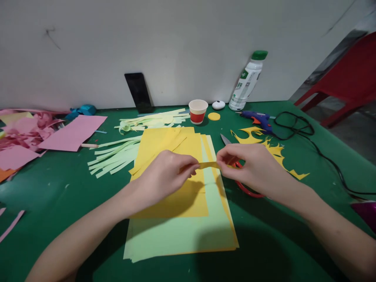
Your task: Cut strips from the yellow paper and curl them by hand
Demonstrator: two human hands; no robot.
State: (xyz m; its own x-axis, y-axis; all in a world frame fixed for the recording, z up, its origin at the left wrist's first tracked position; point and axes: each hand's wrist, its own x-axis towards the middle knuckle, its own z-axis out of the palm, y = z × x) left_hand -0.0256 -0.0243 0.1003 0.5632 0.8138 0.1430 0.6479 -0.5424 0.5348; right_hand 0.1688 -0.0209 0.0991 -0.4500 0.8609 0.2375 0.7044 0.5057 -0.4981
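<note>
Lying nearest on the green tabletop [67, 196], a stack of light-green paper sheets [179, 239] reaches under a smaller yellow paper sheet [173, 207]. Above these papers, the left hand [172, 172] pinches one end of a narrow yellow paper strip [208, 165] between thumb and fingertips. The right hand [249, 162] has the other end in a similar pinch, its thumb and forefinger curved into a loop, so the strip spans the short gap between the two hands. Partly hidden behind the right hand are red-handled scissors [248, 190], with jagged yellow paper scraps [276, 150] beyond them. Over on the left, fringed pale-green paper [117, 156] spreads beside the yellow sheet, and a pink paper sheet [75, 133] lies near crumpled pink paper [29, 131].

Farther back stand a red-and-white paper cup [198, 116], a yellow disc [214, 116] just beside it, and a blue glue gun [258, 119] with a black cable [326, 158]. Against the white wall [182, 51] lean a dark smartphone [138, 93] and a green-capped bottle [246, 84], with a white oval case [218, 105] near the bottle's base. A red chair [346, 74] stands past the table's right edge.
</note>
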